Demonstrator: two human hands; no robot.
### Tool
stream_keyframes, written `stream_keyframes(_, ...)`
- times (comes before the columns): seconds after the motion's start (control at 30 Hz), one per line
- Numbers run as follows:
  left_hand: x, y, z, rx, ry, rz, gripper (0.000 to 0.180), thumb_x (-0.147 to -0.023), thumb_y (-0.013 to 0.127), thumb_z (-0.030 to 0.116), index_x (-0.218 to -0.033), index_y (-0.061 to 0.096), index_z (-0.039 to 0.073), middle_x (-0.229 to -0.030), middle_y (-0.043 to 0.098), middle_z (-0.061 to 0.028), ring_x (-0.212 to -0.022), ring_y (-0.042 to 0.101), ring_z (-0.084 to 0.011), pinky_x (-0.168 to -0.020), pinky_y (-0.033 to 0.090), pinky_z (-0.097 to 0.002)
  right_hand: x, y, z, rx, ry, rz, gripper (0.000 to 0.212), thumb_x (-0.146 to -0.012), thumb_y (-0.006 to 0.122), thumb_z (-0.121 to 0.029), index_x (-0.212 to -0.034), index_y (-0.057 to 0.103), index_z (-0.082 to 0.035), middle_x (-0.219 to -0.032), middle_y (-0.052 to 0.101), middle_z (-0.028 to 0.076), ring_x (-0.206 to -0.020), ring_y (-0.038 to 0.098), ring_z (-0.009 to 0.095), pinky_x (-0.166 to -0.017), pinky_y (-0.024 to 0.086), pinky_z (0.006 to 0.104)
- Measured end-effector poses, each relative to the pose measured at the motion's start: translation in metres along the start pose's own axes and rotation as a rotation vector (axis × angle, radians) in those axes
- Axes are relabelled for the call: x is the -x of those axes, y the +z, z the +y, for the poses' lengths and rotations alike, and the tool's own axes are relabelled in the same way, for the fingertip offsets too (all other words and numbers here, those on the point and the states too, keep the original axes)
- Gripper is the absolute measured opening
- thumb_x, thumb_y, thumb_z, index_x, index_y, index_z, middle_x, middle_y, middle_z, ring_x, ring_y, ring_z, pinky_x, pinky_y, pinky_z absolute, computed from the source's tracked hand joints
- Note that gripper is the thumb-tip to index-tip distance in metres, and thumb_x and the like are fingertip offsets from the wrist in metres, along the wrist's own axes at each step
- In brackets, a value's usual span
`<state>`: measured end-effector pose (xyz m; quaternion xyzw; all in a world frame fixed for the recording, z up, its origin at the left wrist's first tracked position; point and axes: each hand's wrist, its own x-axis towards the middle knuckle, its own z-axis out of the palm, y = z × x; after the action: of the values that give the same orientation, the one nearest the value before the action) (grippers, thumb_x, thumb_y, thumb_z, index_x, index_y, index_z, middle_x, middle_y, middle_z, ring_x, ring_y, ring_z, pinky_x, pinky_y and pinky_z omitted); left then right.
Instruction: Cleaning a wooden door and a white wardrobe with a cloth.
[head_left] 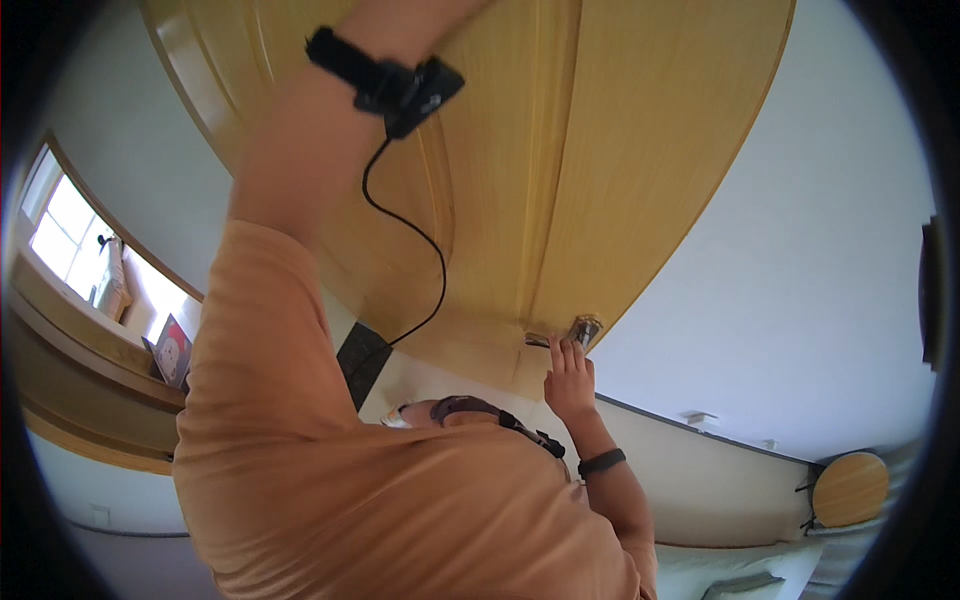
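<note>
A light wooden door (620, 150) fills the upper middle, with a metal lever handle (583, 328) near its lower edge. My right hand (568, 378), a black band on its wrist, reaches up with straight fingers whose tips touch the handle from below; it is not wrapped around it. My left arm, in an orange sleeve (270, 400), rises across the door to the top edge. A black strap with a small device (405, 85) and a dangling black cable sits on that wrist. The left hand itself is cut off by the frame's top.
White wall (800, 280) lies right of the door. A bright window (60, 225) with a wooden ledge is at the left, a small picture card (172, 350) on it. A round wooden tabletop (850, 488) shows at the lower right.
</note>
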<state>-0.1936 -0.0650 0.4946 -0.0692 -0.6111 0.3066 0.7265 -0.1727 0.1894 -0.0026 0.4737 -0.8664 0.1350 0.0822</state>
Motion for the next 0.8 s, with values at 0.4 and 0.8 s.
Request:
stream_keyframes(0.4,0.304,-0.154,0.139,0.634,0.265,-0.823,0.044,-0.077,0.057,0.023,-0.117,0.058,0.005,-0.118,0.057,-0.0073,-0.095,0.057,-0.0226,-0.083,0.042,-0.0472,-0.008,-0.004,-0.003,0.037,0.021,-0.037,0.075,-0.076,0.059,-0.015,-0.141,0.025,-0.006,-0.132,0.041,0.015,-0.125,0.036,0.031,-0.094,0.038,0.0435)
stream_keyframes(0.8,0.277,-0.142,0.109,0.484,-0.006,-0.844,0.066,-0.070,0.065,0.031,-0.132,0.045,0.038,-0.123,0.054,0.0075,-0.104,0.052,-0.0138,-0.097,0.035,-0.0391,0.001,0.033,0.004,0.060,0.047,-0.008,0.077,-0.073,0.062,-0.021,-0.140,0.027,-0.005,-0.126,0.043,0.019,-0.122,0.037,0.037,-0.093,0.038,0.0481)
